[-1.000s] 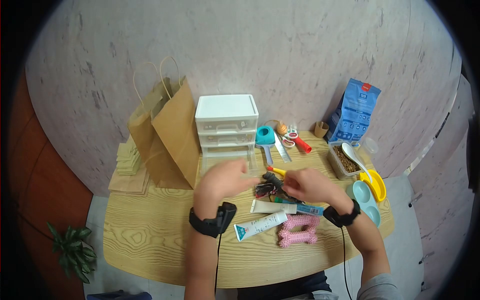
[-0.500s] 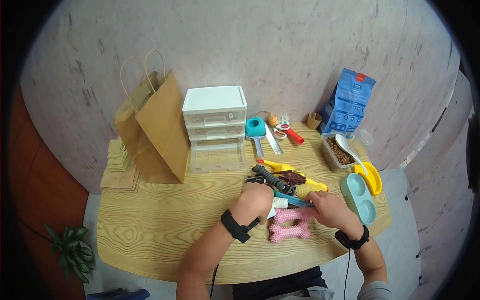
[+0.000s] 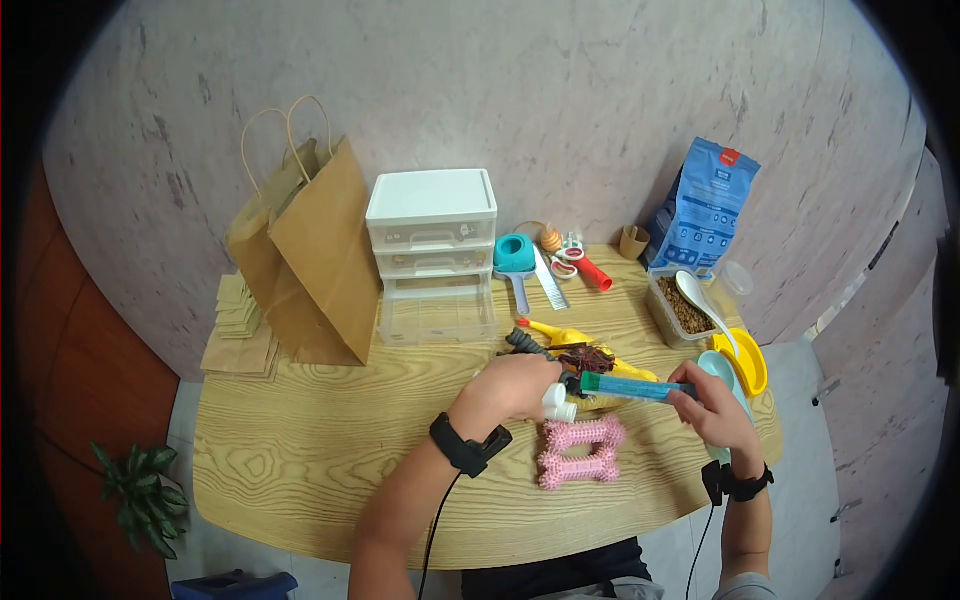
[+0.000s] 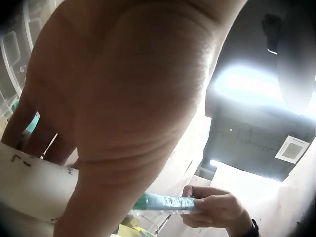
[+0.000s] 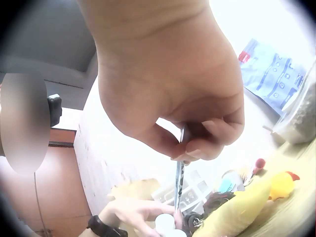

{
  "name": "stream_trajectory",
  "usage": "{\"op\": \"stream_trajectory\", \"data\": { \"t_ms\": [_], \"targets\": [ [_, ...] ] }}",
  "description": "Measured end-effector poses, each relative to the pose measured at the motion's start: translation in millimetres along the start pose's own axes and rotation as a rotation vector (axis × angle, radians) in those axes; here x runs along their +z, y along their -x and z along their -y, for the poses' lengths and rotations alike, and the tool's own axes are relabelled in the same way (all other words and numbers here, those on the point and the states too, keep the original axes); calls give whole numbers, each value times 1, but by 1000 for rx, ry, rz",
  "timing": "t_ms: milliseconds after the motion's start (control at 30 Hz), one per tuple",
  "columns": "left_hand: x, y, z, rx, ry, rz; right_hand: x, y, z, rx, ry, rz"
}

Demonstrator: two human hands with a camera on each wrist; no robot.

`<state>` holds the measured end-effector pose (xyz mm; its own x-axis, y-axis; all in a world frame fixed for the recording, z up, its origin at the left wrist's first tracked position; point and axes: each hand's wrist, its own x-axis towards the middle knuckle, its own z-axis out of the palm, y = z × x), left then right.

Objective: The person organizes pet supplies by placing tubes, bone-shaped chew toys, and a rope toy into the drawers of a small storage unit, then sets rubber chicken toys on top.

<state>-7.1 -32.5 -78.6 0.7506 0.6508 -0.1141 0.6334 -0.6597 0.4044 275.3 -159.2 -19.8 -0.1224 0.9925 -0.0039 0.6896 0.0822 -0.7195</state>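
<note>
Wooden tabletop [image 3: 300,450], frame centre | my right hand [image 3: 715,405] pinches teal tube [image 3: 630,387], long axis left-right | my left hand [image 3: 510,385] grips white tube [image 3: 558,402], just beside its left tip.

Both hands raised near the middle, each gripping something

The left hand [image 3: 512,385] reaches in from the near side, forearm angled toward the far right, fingers curled round what it holds, a black band on the wrist. The right hand [image 3: 712,405] sits to its right, thumb and fingers [image 5: 210,143] pinched together, wrist also banded.
</note>
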Motion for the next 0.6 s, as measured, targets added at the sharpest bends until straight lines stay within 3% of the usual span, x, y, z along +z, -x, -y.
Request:
{"op": "stream_trajectory", "data": {
  "t_ms": [67,100,167,300,400,500,600],
  "targets": [
    [-3,-1,0,-12,17,158,-4,-4,-2,41,-266,4],
    [3,-3,4,-16,20,157,-3,-8,-1,40,-265,9],
    [20,-12,14,-5,-27,133,-3,-23,4,-38,-531,-39],
    [26,-18,21,42,-68,182,7,-78,15,-59,-583,88],
    [22,-13,26,-40,28,241,27,-125,29,54,-607,97],
    [-10,10,20,-117,63,235,45,-171,32,26,-552,166],
    [-42,41,29,-7,104,-130,59,-191,51,19,-477,168]
  ]
}}
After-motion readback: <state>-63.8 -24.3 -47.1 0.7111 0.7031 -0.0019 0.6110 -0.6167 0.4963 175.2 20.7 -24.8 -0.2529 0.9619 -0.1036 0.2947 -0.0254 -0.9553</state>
